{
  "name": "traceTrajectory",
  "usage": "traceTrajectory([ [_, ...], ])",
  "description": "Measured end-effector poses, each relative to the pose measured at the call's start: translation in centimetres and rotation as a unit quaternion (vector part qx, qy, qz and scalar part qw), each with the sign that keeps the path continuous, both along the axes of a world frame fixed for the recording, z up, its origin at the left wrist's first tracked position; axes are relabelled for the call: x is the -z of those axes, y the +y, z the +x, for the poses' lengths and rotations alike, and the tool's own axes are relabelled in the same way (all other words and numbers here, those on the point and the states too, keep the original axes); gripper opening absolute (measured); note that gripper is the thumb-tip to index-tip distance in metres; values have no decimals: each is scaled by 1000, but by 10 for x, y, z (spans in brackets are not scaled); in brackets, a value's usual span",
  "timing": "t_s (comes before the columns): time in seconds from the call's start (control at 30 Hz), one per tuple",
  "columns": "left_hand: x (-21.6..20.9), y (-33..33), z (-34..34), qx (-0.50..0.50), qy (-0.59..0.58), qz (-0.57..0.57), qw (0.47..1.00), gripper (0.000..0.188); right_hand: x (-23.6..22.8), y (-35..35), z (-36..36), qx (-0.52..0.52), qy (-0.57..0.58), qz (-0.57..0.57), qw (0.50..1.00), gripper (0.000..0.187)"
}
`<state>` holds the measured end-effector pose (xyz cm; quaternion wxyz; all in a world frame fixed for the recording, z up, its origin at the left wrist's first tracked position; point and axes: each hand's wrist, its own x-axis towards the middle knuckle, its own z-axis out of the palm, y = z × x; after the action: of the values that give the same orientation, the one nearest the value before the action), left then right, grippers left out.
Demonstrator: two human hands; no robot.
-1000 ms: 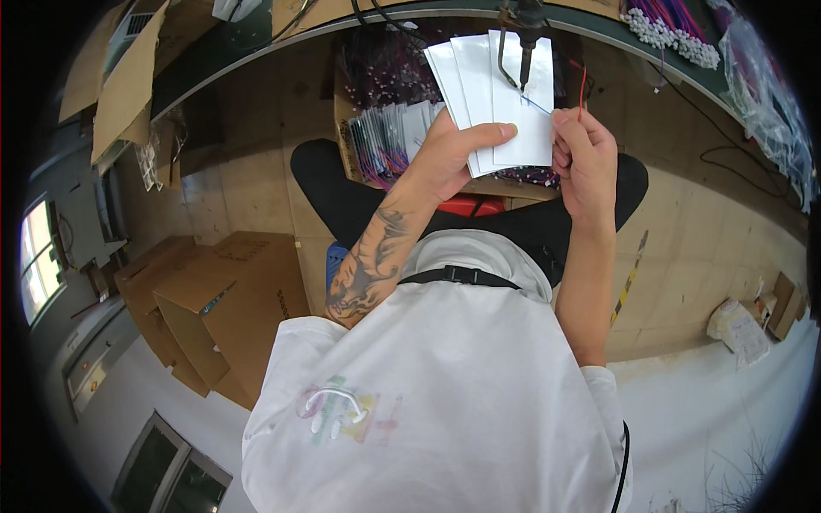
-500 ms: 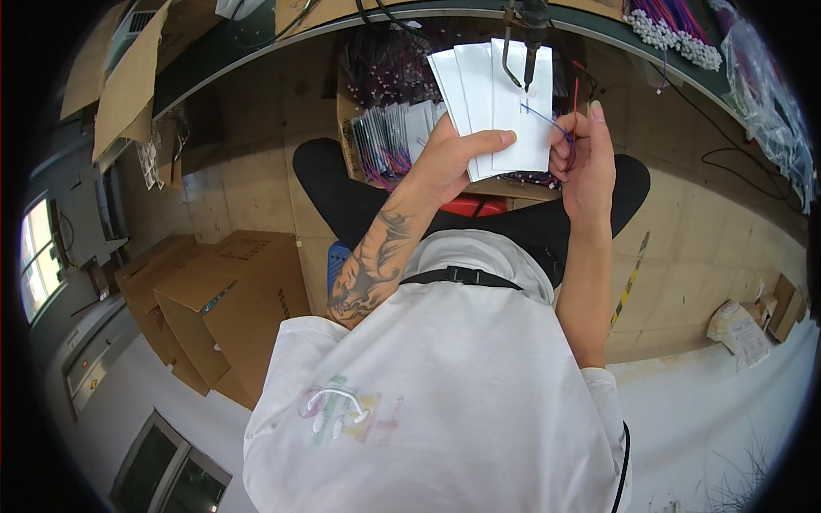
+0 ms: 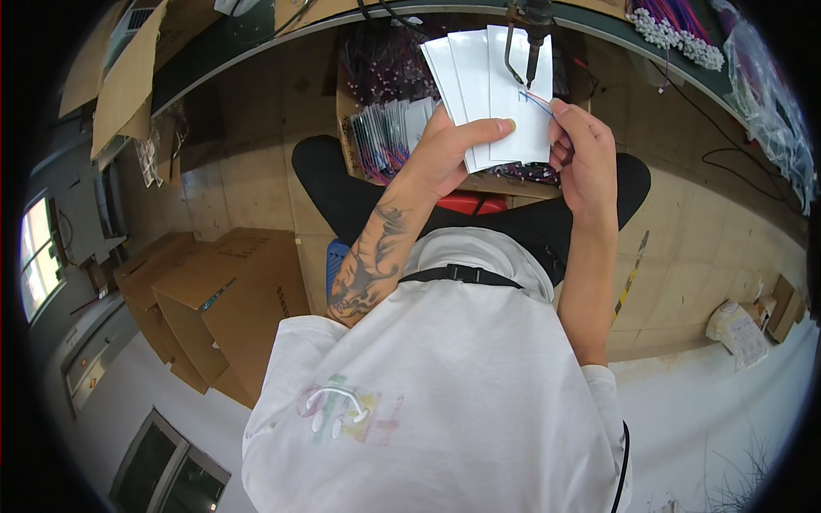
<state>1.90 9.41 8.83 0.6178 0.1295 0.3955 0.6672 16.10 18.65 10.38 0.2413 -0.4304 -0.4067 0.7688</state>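
My left hand (image 3: 446,152) is closed on a fan of several thin white panels (image 3: 520,144), its thumb lying across the front one. Over that front panel points the tip of a mounted soldering iron (image 3: 534,53), with a thin bent metal tube beside it. Between thumb and fingertips my right hand (image 3: 588,158) pinches thin wires (image 3: 540,103), one blue and one reddish. Their far ends reach the panel's face right at the iron's tip. Whether the tip touches them is too small to tell.
Below the hands, an open cardboard box holds a row of white panels (image 3: 385,137) with coloured wires. A green-topped bench (image 3: 224,58) curves across the top. On it at right lie wires with white connectors (image 3: 680,41) and clear plastic (image 3: 770,103). Large cartons (image 3: 244,299) stand at left.
Both hands and the panels have moved slightly up, toward the bench. My right hand has brought the red wire down from upright to the panel, under the iron's tip, beside the blue one.
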Motion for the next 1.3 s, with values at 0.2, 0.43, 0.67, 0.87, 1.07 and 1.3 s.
traceTrajectory([
  [0.2, -5, 1, -1, 5, 9, -7, 1000, 44, -3, 1, -2, 21, 1, -10, 1000, 28],
  [0.43, -7, 2, -2, 4, 8, -6, 1000, 44, -1, 0, -2, 33, 20, -20, 999, 28],
  [0.67, -4, 0, -2, 11, 4, -9, 1000, 44, 2, -2, -1, 32, 19, -21, 999, 28],
  [0.87, -5, 3, -3, 9, 8, -2, 1000, 44, 2, 1, -4, 37, 27, -16, 999, 28],
  [1.07, -2, 0, -2, 15, 11, -18, 1000, 45, 7, -3, 0, 37, 22, -27, 999, 27],
  [1.3, 6, -6, 1, 12, 0, -39, 999, 43, 16, -7, 5, 23, 23, -41, 999, 27],
])
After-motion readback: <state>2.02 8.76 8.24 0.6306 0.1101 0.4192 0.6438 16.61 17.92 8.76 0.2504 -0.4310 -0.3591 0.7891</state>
